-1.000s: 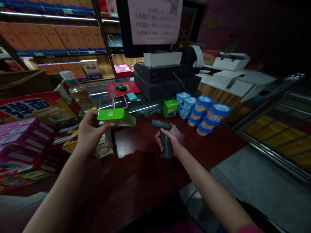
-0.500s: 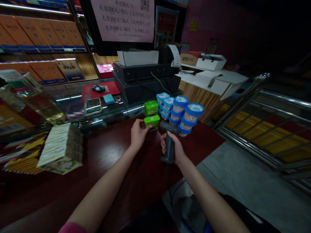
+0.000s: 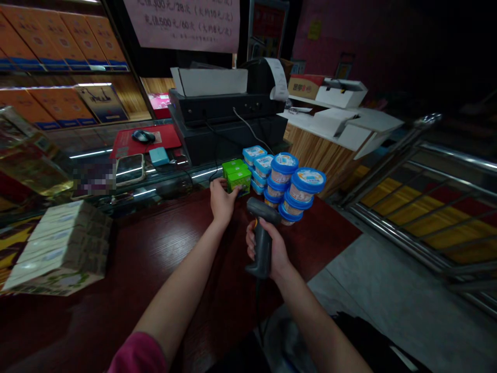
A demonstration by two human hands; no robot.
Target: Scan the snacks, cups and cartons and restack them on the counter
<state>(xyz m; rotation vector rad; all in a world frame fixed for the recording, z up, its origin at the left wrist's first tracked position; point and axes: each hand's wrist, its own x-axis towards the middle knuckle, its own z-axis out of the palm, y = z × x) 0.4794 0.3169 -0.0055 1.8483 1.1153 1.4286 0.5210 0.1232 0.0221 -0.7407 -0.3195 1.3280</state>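
Observation:
My left hand (image 3: 222, 201) is closed around the sides of a small green box (image 3: 238, 178), thumb on its right and fingers on its left. That box stands on the dark red table against a second green box (image 3: 232, 166) just behind it. In my right hand (image 3: 272, 243) is a black barcode scanner (image 3: 262, 238), gripped by its handle with its head towards the tubs. Blue-lidded round tubs (image 3: 308, 181) stand stacked to the right of the green boxes. Smaller light-blue tubs (image 3: 263, 165) are stacked between them.
A block of pale cartons (image 3: 73, 233) lies on the table's left side. Behind are a phone (image 3: 130, 169), a mouse (image 3: 143, 136) on a red mat and a black cash drawer (image 3: 229, 134) under a receipt printer. Metal railings (image 3: 419, 186) stand at right.
My left hand has pushed its green box back against the other one. The scanner in my right hand has drawn slightly nearer to me, and the view has tilted down.

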